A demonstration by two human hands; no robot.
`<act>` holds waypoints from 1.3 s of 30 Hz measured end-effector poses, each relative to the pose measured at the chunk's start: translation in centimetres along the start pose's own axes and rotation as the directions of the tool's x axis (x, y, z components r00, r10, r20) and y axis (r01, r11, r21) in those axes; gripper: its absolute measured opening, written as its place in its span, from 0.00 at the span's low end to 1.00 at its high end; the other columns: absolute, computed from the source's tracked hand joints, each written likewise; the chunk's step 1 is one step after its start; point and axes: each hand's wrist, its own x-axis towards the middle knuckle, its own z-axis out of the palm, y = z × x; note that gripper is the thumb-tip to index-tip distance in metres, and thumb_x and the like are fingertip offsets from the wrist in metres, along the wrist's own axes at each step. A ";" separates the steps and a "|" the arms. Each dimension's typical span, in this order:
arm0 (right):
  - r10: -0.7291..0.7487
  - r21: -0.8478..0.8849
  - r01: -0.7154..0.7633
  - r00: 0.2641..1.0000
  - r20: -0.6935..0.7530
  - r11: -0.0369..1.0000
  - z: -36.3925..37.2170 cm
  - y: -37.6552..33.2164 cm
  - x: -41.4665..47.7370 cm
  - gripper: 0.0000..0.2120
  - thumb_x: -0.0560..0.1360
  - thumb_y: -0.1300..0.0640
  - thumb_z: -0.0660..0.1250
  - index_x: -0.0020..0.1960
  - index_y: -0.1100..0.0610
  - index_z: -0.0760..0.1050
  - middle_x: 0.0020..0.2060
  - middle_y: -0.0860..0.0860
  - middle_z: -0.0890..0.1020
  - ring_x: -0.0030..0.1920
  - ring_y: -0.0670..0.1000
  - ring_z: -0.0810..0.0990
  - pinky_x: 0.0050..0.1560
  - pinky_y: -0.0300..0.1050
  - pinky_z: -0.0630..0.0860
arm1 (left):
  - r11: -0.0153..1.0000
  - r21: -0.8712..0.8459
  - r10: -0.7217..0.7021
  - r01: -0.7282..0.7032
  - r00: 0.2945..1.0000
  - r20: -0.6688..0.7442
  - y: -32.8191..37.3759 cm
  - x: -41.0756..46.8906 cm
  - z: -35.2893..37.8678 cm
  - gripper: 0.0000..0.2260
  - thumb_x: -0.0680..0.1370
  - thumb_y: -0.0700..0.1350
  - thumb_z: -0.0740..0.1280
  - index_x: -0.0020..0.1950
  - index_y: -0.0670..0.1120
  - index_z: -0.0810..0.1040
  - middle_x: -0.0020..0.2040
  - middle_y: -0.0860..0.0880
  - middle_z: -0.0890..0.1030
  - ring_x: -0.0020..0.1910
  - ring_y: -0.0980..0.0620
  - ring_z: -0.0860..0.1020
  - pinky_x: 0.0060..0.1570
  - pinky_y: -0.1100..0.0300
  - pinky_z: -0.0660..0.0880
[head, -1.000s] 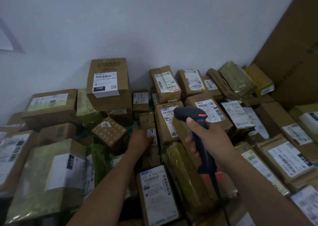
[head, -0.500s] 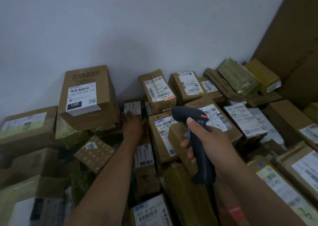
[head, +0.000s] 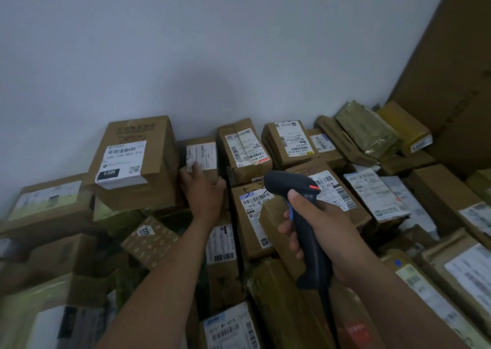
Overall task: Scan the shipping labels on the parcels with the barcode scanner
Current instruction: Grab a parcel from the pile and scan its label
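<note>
Small parcel [head: 201,160] sat in the back row by the wall [head: 239,56], between the 15H box [head: 138,163] and a taped box [head: 244,149], label facing you. Your left grip [head: 204,192] clasped its lower edge, probably to steady the label. Barcode scanner [head: 287,184] was clenched in your right grip [head: 318,229], nose aimed up-left, apart from that parcel

Parcels [head: 154,189] packed tight, wall [head: 239,56] behind
</note>
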 end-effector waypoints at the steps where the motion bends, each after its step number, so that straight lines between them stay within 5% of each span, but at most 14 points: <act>1: -0.003 -0.004 0.003 1.000 0.004 1.000 0.0 -0.3 -0.3 0.20 0.75 0.44 0.68 0.49 0.63 0.78 0.36 0.57 0.84 0.27 0.51 0.77 0.27 0.42 0.75 | 0.999 -0.024 0.026 -0.028 0.998 -0.051 0.6 -0.5 -0.9 0.34 0.74 0.49 0.70 0.77 0.44 0.60 0.75 0.41 0.58 0.71 0.40 0.63 0.70 0.48 0.63; 8: -0.055 0.072 0.052 0.997 0.051 0.996 0.8 -2.3 -4.0 0.18 0.75 0.45 0.68 0.44 0.61 0.79 0.35 0.58 0.84 0.26 0.51 0.78 0.28 0.42 0.76 | 0.957 -0.024 0.282 -0.291 0.943 -0.175 3.6 -3.8 -8.1 0.37 0.75 0.48 0.74 0.78 0.42 0.60 0.77 0.38 0.58 0.76 0.42 0.57 0.74 0.53 0.55; 12: -0.082 0.159 0.065 0.992 0.098 0.985 0.4 -3.1 -6.4 0.18 0.76 0.47 0.68 0.47 0.64 0.78 0.33 0.57 0.83 0.27 0.52 0.79 0.27 0.42 0.77 | 0.927 0.042 0.374 -0.372 0.911 -0.172 5.1 -5.8 -12.0 0.39 0.74 0.50 0.74 0.79 0.42 0.57 0.77 0.37 0.59 0.75 0.41 0.58 0.72 0.45 0.62; 17: -0.123 0.218 0.100 0.988 0.095 0.971 -0.5 -4.3 -8.9 0.24 0.70 0.44 0.71 0.54 0.63 0.79 0.44 0.59 0.87 0.44 0.55 0.87 0.46 0.45 0.83 | 0.949 -0.234 0.187 -0.212 0.975 -0.123 8.9 -14.0 -17.1 0.47 0.72 0.59 0.73 0.81 0.48 0.48 0.78 0.46 0.54 0.76 0.52 0.55 0.71 0.54 0.62; 20: -0.112 0.200 0.085 0.985 0.128 0.976 -1.0 -4.8 -11.1 0.30 0.62 0.38 0.70 0.56 0.56 0.80 0.47 0.56 0.86 0.49 0.57 0.85 0.55 0.52 0.81 | 0.940 -0.292 0.161 -0.174 0.985 -0.068 11.0 -19.6 -19.4 0.50 0.70 0.58 0.74 0.81 0.48 0.47 0.76 0.50 0.55 0.67 0.64 0.55 0.66 0.65 0.61; 25: -0.117 0.253 0.071 0.978 0.172 0.965 -1.8 -4.4 -14.0 0.39 0.54 0.33 0.73 0.61 0.51 0.78 0.52 0.55 0.85 0.53 0.59 0.84 0.59 0.59 0.78 | 0.880 -0.474 0.025 0.005 0.998 0.058 12.6 -24.5 -22.8 0.40 0.73 0.54 0.74 0.79 0.51 0.57 0.71 0.53 0.62 0.68 0.59 0.63 0.57 0.69 0.67; 29: -0.107 0.323 0.016 0.958 0.267 0.946 -2.1 -3.4 -16.0 0.35 0.62 0.38 0.72 0.64 0.55 0.76 0.53 0.56 0.85 0.51 0.58 0.85 0.50 0.55 0.81 | 0.842 -0.539 0.042 0.025 0.993 0.113 11.9 -25.8 -25.2 0.28 0.74 0.57 0.73 0.71 0.67 0.65 0.68 0.58 0.68 0.66 0.59 0.70 0.63 0.57 0.72; 32: -0.096 0.287 -0.002 0.940 0.328 0.958 -1.5 -3.0 -17.0 0.32 0.63 0.39 0.72 0.62 0.55 0.77 0.53 0.58 0.85 0.53 0.61 0.84 0.59 0.62 0.78 | 0.711 -0.689 0.032 0.143 0.972 0.234 11.0 -26.3 -26.7 0.25 0.76 0.53 0.71 0.69 0.70 0.66 0.58 0.68 0.74 0.57 0.65 0.75 0.54 0.62 0.77; 35: -0.123 0.155 0.078 0.942 0.311 0.985 -0.7 -3.3 -18.3 0.18 0.63 0.37 0.72 0.46 0.47 0.84 0.50 0.57 0.85 0.53 0.62 0.84 0.61 0.64 0.77 | 0.618 -0.745 -0.064 0.252 0.960 0.272 9.7 -25.9 -27.8 0.24 0.72 0.48 0.76 0.62 0.69 0.74 0.61 0.52 0.81 0.56 0.49 0.82 0.56 0.45 0.80; 39: -0.208 -0.016 0.228 0.913 0.350 0.974 -0.5 -3.9 -19.3 0.17 0.71 0.42 0.72 0.50 0.55 0.79 0.43 0.55 0.86 0.41 0.57 0.86 0.46 0.57 0.84 | 0.684 -0.685 -0.115 0.249 0.965 0.236 7.3 -24.5 -29.7 0.26 0.69 0.38 0.76 0.59 0.64 0.74 0.61 0.49 0.79 0.56 0.46 0.81 0.51 0.46 0.81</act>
